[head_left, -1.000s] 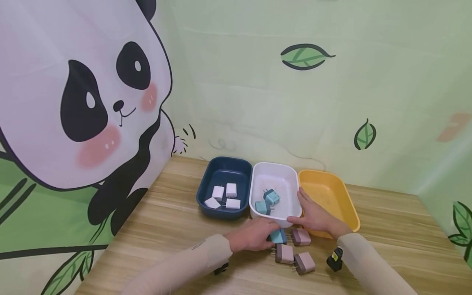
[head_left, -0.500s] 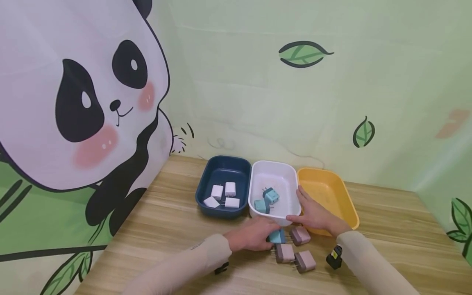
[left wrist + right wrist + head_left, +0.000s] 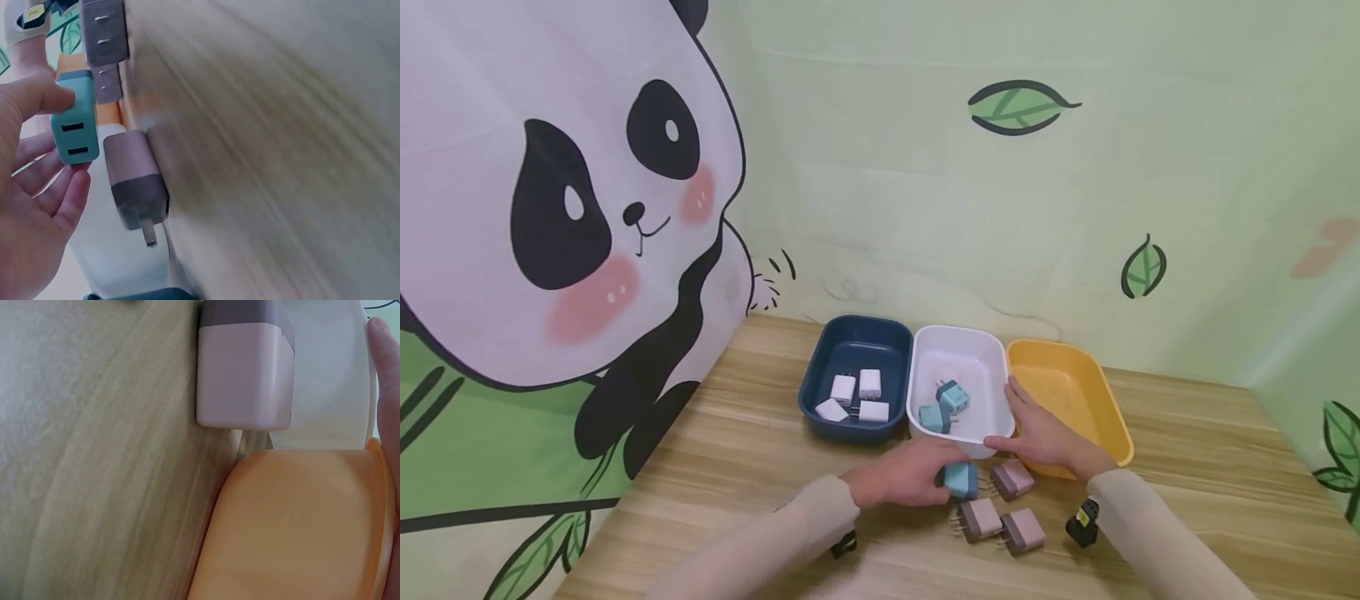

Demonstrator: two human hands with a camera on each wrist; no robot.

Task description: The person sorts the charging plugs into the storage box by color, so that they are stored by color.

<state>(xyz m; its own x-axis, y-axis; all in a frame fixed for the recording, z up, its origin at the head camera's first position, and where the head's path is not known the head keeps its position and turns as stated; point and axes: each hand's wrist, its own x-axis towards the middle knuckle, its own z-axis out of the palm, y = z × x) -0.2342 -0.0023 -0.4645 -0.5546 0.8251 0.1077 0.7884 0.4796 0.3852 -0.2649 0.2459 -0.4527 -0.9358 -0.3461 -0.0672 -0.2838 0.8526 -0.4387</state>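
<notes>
My left hand (image 3: 904, 475) pinches a teal USB charger (image 3: 76, 119) between thumb and fingertips, just in front of the white bin (image 3: 973, 354). Its two USB ports face the left wrist camera. Three pink chargers (image 3: 1023, 532) with brown prong ends lie close by on the table. My right hand (image 3: 1041, 435) rests on the white bin's front right corner, fingers extended along the rim and thumb on the front edge. Inside that bin are two teal chargers (image 3: 953, 397). A pink charger (image 3: 244, 375) appears large in the right wrist view.
To the left of the white bin stands a navy bin (image 3: 863, 323) holding several white chargers (image 3: 870, 383). A yellow bin (image 3: 1067, 375) adjoins it on the right, under my right forearm. Behind the wooden table (image 3: 737, 400) hangs a panda-print backdrop (image 3: 880, 167).
My left hand has drawn slightly left with the teal charger, showing more of it. One pink charger beside it has turned a little. My right hand keeps its place on the white bin.
</notes>
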